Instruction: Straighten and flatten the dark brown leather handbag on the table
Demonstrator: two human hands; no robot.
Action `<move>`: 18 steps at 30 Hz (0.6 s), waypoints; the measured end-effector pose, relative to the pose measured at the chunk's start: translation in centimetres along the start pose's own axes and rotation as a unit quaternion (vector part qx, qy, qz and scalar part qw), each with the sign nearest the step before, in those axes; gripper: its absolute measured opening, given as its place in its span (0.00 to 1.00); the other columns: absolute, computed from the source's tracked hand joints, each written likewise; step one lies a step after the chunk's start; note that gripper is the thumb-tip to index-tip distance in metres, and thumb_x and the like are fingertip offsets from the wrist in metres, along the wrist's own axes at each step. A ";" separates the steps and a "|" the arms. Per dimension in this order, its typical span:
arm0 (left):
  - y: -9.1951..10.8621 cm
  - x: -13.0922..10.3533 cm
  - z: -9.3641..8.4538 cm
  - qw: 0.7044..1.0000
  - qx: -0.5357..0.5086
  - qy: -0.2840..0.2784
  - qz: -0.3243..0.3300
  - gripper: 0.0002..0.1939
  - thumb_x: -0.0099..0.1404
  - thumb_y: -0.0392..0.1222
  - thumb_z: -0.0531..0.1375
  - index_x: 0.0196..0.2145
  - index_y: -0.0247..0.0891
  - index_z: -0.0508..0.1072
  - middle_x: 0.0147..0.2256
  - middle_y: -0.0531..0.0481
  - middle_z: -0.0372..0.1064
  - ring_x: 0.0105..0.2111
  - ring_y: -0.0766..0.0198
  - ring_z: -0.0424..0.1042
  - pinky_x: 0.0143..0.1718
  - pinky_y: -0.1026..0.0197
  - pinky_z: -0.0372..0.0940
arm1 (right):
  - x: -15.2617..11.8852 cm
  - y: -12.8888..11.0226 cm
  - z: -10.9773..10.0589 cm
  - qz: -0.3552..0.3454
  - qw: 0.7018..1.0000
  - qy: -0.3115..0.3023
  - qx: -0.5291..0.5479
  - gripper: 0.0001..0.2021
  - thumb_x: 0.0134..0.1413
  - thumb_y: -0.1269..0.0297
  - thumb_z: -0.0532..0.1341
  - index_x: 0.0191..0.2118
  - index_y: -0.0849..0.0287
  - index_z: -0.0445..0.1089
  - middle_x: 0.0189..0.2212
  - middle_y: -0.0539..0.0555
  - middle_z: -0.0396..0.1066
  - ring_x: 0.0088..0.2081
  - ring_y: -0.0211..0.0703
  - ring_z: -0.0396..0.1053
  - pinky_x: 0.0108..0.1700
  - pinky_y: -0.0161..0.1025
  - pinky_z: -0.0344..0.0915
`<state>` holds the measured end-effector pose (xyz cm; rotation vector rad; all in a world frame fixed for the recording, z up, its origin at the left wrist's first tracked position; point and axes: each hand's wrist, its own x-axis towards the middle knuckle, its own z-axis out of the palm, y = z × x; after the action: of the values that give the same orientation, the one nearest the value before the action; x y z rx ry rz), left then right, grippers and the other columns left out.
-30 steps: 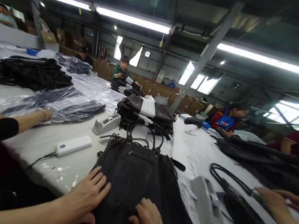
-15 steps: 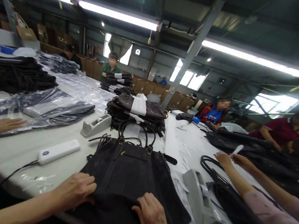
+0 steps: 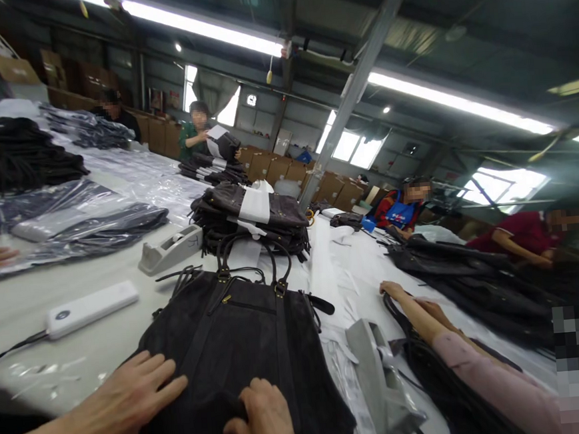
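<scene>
A black handbag [image 3: 250, 354] with two handles and a small zip lies in front of me, its handles pointing away. My left hand [image 3: 128, 397] rests on its lower left side, fingers stretched out and thumb apart. On the lower middle, my right hand [image 3: 265, 419] has its fingers bent and thumb out to the left, gripping the bag's material. Just past the handles sits a stack of dark folded bags [image 3: 249, 213] with a white paper band around the top one. The handbag's bottom edge is out of frame.
Grey tape dispensers stand at right [image 3: 383, 383] and beyond the bag [image 3: 169, 250]. A white oblong device [image 3: 93, 309] with a black cord lies left. Plastic-wrapped goods [image 3: 94, 225] are on the table [image 3: 129, 343]. A co-worker's arms [image 3: 428, 323] reach over a black bag at right.
My left hand has loosened from a curled grip and spread its fingers over the bag. The view has swung right. A co-worker's hands at right moved down to black handles.
</scene>
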<state>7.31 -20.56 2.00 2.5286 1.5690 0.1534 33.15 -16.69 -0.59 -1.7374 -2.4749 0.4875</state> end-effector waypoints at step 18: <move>-3.9 -0.1 0.2 0.997 0.080 0.002 0.004 0.09 0.60 0.41 0.65 0.38 0.44 0.72 0.37 0.50 0.71 0.36 0.54 0.70 0.36 0.54 0.62 | 0.7 0.3 5.2 -0.161 0.956 0.244 -0.014 0.12 0.42 0.72 0.69 0.29 0.54 0.66 0.27 0.48 0.69 0.31 0.45 0.66 0.34 0.40 0.62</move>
<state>3.86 -19.00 1.11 2.6547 1.6336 0.0348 31.90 -17.03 -5.74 -1.2269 -2.3269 -0.0101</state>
